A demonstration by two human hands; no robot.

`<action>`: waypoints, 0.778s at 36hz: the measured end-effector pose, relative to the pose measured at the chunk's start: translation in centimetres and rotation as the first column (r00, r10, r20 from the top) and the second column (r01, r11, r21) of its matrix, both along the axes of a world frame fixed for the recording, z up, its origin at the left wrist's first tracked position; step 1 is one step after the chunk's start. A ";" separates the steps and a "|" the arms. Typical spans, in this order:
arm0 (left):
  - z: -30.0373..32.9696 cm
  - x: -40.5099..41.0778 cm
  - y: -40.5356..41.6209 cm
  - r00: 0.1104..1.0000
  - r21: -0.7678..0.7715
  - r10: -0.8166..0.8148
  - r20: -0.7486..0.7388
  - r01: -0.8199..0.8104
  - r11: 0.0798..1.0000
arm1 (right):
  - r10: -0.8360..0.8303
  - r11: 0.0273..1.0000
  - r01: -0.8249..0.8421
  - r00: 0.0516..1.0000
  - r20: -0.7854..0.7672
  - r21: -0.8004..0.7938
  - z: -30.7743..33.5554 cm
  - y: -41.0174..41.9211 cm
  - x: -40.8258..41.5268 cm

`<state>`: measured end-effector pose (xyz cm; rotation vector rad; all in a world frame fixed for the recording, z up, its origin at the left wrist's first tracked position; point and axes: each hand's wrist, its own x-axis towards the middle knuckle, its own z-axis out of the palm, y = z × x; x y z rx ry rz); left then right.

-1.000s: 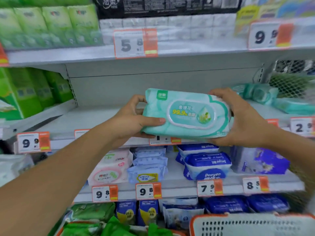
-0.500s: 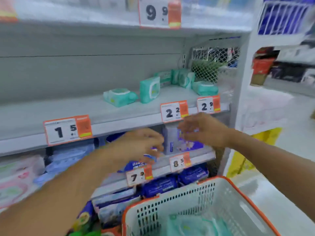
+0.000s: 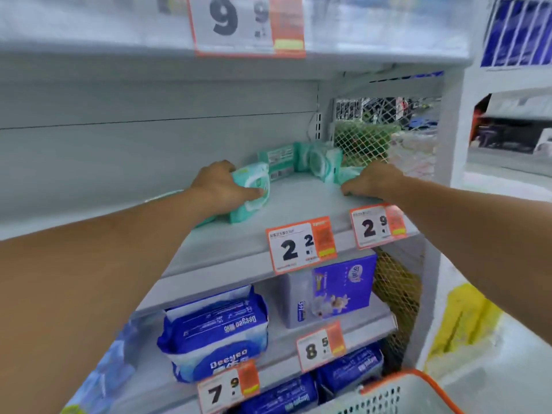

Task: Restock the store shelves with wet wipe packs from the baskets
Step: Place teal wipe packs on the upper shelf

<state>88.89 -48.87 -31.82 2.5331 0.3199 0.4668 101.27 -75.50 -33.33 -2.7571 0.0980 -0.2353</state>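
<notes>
On the grey middle shelf [image 3: 298, 210], my left hand [image 3: 218, 186] grips a small teal wet wipe pack [image 3: 254, 189] standing on its edge, with the thumb across its lid. My right hand [image 3: 373, 182] lies over another teal pack [image 3: 349, 174] near the shelf's right end, fingers curled down over its near edge. Behind the hands, several more small teal packs [image 3: 301, 158] stand against the back wall. The white basket with an orange rim [image 3: 418, 386] shows at the bottom right; its contents are out of view.
A wire mesh panel [image 3: 373, 144] closes the shelf's right end. Price tags [image 3: 301, 246] hang on the shelf edges. The lower shelves hold blue wipe packs [image 3: 215, 333] and a purple pack [image 3: 343, 285]. An aisle floor lies to the right.
The large teal pack I held a second ago is out of my hands and out of view. The view swung right, and both hands rose to the small teal packs on the shelf.
</notes>
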 end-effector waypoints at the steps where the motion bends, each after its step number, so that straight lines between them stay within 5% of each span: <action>1: -0.2 0.3 0.0 1.000 -0.021 -0.004 0.029 0.005 1.000 | 0.016 1.000 -0.016 1.000 0.020 -0.002 0.2 0.0 -0.2; 5: -0.3 0.3 0.3 0.989 -0.256 -0.090 0.115 0.117 0.960 | 0.270 0.962 -0.271 0.940 0.210 -0.027 0.7 -1.1 -2.9; 9: 1.4 -2.9 0.1 0.954 -0.458 -0.259 0.150 0.299 0.837 | 0.584 0.779 -0.620 0.662 0.469 -0.095 0.3 -2.3 -6.5; 13: 2.8 -7.1 0.5 0.926 -0.473 -0.356 0.127 0.372 0.799 | 0.644 0.710 -0.659 0.465 0.607 -0.249 1.0 -3.0 -9.1; 18: 3.2 -11.5 1.8 0.881 -0.482 -0.435 0.189 0.469 0.740 | 0.676 0.628 -0.726 0.329 0.659 -0.282 1.3 -2.4 -13.3; 23: 2.4 -14.7 3.6 0.856 -0.434 -0.473 0.209 0.515 0.739 | 0.702 0.553 -0.790 0.268 0.660 -0.266 -0.1 -1.6 -17.0; 28: -0.1 -17.6 3.7 0.880 -0.553 -0.450 0.155 0.454 0.698 | 0.748 0.522 -0.842 0.375 0.548 -0.135 -1.9 -1.9 -19.1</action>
